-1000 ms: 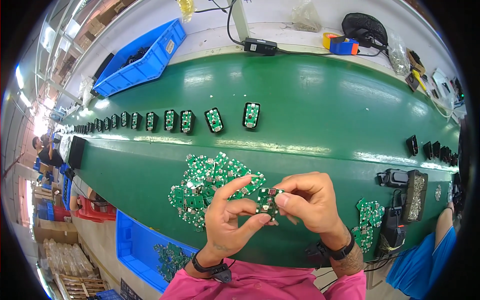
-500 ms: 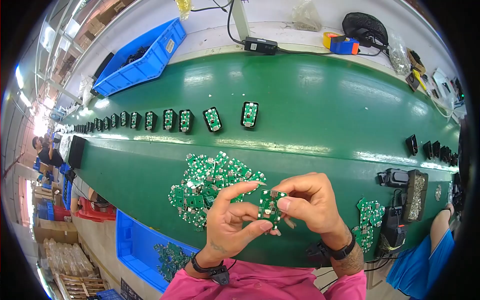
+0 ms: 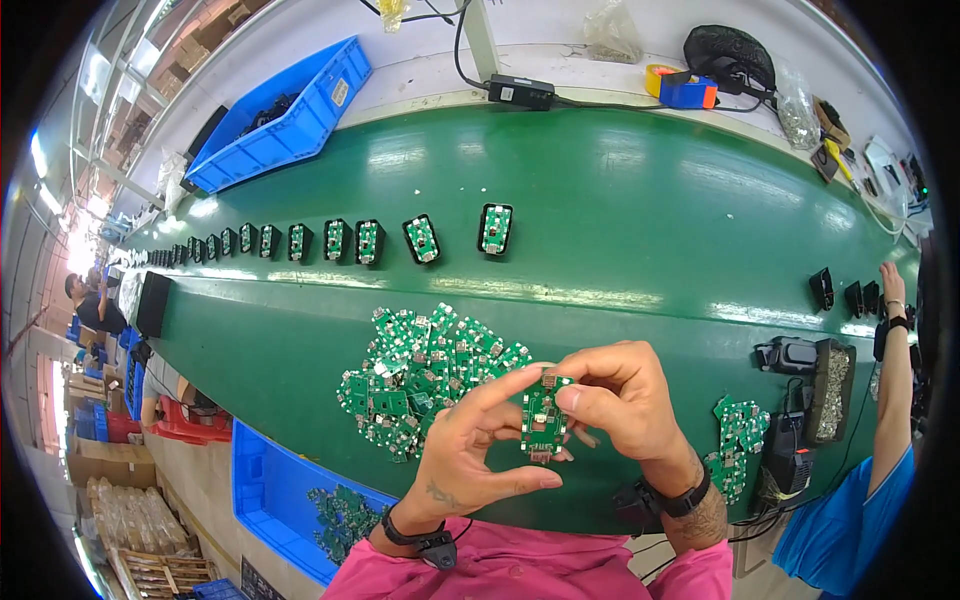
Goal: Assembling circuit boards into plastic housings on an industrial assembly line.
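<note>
A green circuit board (image 3: 542, 418) with small components and metal connectors is held upright over the near part of the green bench. My right hand (image 3: 625, 405) pinches its upper right side between thumb and fingers. Around its left side is my left hand (image 3: 465, 440), thumb and index finger spread apart. The left index fingertip is close to the board's top, and the thumb sits just below its lower end. Whether the other left fingers touch its back is hidden. Left of and beyond my hands lies a loose heap of similar boards (image 3: 400, 375).
Black cases with boards in them (image 3: 495, 230) form a row across the bench. Blue bins stand far left (image 3: 300, 130) and below the near edge (image 3: 265, 500). At right are more boards (image 3: 738, 435), a tray of small metal parts (image 3: 830, 395), and a co-worker's arm (image 3: 895, 390) reaching toward black cases.
The left thumb has moved off the board to below its lower end, and the board now stands more upright, its lower connector showing. The co-worker's arm at right has reached forward.
</note>
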`<state>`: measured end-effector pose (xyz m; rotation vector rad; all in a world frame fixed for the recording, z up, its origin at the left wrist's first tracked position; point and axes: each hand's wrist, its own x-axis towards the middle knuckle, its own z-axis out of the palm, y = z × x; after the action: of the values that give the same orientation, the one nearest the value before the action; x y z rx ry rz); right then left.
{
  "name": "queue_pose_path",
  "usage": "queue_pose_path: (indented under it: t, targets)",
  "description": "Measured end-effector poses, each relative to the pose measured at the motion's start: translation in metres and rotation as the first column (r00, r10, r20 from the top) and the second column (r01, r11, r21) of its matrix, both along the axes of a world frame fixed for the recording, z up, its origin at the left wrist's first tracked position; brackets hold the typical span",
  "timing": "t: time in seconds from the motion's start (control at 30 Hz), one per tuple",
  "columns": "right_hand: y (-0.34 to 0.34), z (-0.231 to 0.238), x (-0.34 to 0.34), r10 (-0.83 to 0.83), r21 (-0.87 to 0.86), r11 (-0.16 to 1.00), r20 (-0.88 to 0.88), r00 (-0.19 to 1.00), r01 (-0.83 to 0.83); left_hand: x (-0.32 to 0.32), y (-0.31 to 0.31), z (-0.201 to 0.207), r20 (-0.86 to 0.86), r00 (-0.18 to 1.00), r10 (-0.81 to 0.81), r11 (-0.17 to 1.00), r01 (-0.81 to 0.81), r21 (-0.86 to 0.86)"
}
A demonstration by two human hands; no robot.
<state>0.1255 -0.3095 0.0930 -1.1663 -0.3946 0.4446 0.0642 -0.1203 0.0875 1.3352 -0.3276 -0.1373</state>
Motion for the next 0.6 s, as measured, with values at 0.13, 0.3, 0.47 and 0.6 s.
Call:
queue_pose_path:
  t: [0.13, 0.3, 0.47, 0.6]
  targets:
    - [-0.003, 0.001, 0.0, -0.015, 0.033, 0.999, -0.036, 0.999, 0.016, 0.0, -0.009, 0.004, -0.053, 0.998, 0.031, 0.999, -0.031, 0.011]
    - [-0.004, 0.003, 0.001, 0.012, -0.005, 1.0, -0.031, 0.999, -0.012, 0.0, -0.004, -0.003, -0.053, 0.998, 0.042, 0.998, -0.039, 0.051]
    - [-0.007, -0.013, 0.002, 0.009, 0.042, 0.999, -0.068, 0.998, -0.006, -0.001, -0.003, -0.005, 0.001, 0.997, 0.074, 0.983, -0.073, 0.166]
    - [-0.006, -0.013, 0.003, 0.02, 0.058, 0.998, -0.08, 0.997, -0.015, -0.001, -0.003, -0.006, 0.008, 0.997, 0.079, 0.98, -0.079, 0.182]
